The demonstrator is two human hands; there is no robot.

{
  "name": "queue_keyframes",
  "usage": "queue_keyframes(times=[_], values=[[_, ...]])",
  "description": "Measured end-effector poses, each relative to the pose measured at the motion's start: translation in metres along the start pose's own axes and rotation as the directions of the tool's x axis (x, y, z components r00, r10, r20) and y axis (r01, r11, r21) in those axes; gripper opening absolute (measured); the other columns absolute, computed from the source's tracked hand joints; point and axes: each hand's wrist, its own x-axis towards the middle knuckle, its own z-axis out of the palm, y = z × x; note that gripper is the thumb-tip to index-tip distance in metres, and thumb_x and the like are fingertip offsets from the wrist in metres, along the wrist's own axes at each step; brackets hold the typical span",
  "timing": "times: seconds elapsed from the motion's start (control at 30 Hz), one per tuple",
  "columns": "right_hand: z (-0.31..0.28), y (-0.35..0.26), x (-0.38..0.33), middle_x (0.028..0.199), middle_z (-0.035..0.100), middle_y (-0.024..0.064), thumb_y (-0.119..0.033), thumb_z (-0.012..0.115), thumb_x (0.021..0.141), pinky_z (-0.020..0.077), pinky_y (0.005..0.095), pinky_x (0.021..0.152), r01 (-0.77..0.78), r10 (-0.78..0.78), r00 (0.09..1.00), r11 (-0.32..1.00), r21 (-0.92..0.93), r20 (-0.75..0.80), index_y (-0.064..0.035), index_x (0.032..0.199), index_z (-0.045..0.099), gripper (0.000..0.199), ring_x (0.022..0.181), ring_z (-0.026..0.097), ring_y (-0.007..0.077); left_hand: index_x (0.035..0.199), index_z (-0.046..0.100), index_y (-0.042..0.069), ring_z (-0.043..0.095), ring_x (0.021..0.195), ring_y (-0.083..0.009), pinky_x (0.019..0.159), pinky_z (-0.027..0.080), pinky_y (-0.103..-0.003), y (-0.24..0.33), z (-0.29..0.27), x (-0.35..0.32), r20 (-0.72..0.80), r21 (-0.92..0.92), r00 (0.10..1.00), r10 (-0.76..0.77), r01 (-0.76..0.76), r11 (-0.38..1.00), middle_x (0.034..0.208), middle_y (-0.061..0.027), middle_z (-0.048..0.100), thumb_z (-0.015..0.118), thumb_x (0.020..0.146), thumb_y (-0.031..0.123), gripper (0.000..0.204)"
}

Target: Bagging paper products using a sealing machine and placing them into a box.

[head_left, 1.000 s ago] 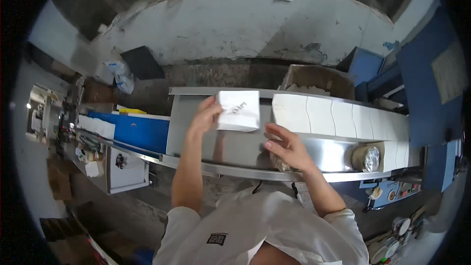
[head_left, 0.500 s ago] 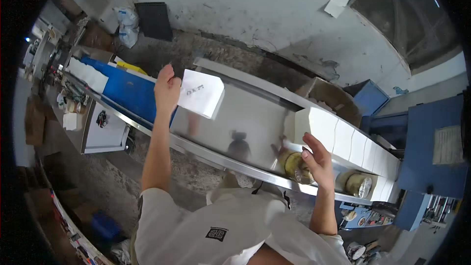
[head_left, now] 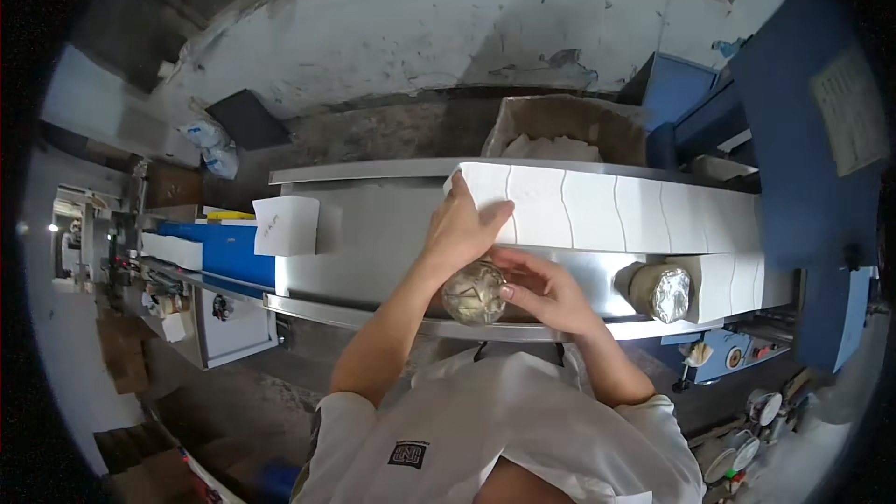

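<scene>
A row of white paper stacks (head_left: 597,208) stands along the far side of the metal trough (head_left: 369,224). Against its left end rests my left hand (head_left: 462,231), fingers extended and thumb apart; nothing is gripped. Just below that hand is a cylinder with a shiny, clear-wrapped end (head_left: 474,296), partly covered by my left wrist. My right hand (head_left: 546,294) curls round its right side, thumb on the near face and fingers behind. A second, similar cylinder (head_left: 661,292) lies farther right, touching a shorter white row (head_left: 723,285). One separate white block (head_left: 286,226) with a dark mark sits at the trough's left end.
To the left a blue belt (head_left: 229,252) adjoins the trough, with a small white-topped table (head_left: 238,327) below it. Behind the trough stands an open carton (head_left: 569,131) holding white scraps. A blue machine cabinet (head_left: 807,131) rises at the right.
My left hand has left the separate white block and moved right to the end of the long row. My right hand has closed in on the nearer cylinder. The view has turned.
</scene>
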Motion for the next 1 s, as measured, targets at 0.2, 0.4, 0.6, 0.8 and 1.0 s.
queue_keyframes(times=[0.2,0.4,0.6,0.8,1.0], values=[[-0.033,0.003,-0.016,0.126,0.06,0.0156,-0.016,0.069,0.09,0.0456,0.0328,0.1,0.052,-0.052,0.998,0.998,-0.02,-0.029,0.0036,0.133,0.051,0.051,0.117,0.056,0.0183,0.137,0.024,-0.021,0.061,0.106,-0.0464,0.093,0.049,-0.044,0.012,0.013,0.002,-0.063,0.023,0.996,-0.063,0.065,0.998,0.116,-0.0369,0.058,0.063,0.079,0.033,0.088],[-0.027,0.001,-0.014,0.126,0.061,0.0145,-0.017,0.07,0.09,0.0448,0.0334,0.101,0.036,-0.037,0.999,0.999,-0.02,-0.009,0.0031,0.133,0.051,0.051,0.116,0.056,0.0182,0.138,0.024,-0.02,0.06,0.109,-0.045,0.095,0.048,-0.043,0.018,0.008,0.003,0.0,0.098,0.992,-0.125,0.125,0.987,0.119,-0.0367,0.057,0.064,0.077,0.036,0.092],[-0.015,0.001,-0.008,0.127,0.061,0.0143,-0.015,0.068,0.091,0.0444,0.0331,0.101,0.068,-0.067,0.998,0.997,-0.046,0.009,0.0039,0.133,0.051,0.049,0.117,0.057,0.0179,0.138,0.024,-0.02,0.06,0.108,-0.0455,0.095,0.047,-0.043,0.017,0.006,0.001,-0.016,0.095,0.996,-0.089,0.09,0.991,0.116,-0.0368,0.058,0.064,0.076,0.035,0.092],[-0.001,-0.002,-0.004,0.127,0.059,0.0124,-0.008,0.064,0.092,0.0435,0.0323,0.102,0.01,-0.01,1.0,1.0,0.016,0.001,0.0025,0.135,0.048,0.047,0.12,0.054,0.0176,0.134,0.029,-0.02,0.061,0.106,-0.0456,0.094,0.048,-0.043,0.023,0.003,0.001,0.007,0.061,0.99,-0.14,0.14,0.988,0.112,-0.0387,0.058,0.065,0.075,0.032,0.087],[0.011,0.008,0.01,0.129,0.058,0.0124,-0.008,0.064,0.093,0.0439,0.0318,0.101,-0.004,0.003,0.997,1.0,-0.013,-0.082,0.0022,0.135,0.049,0.046,0.121,0.053,0.0185,0.134,0.042,-0.006,0.066,0.1,-0.0383,0.09,0.052,-0.039,-0.054,-0.006,0.008,-0.143,-0.221,0.99,-0.018,-0.014,0.975,0.113,-0.0266,0.064,0.072,0.073,0.019,0.072]])
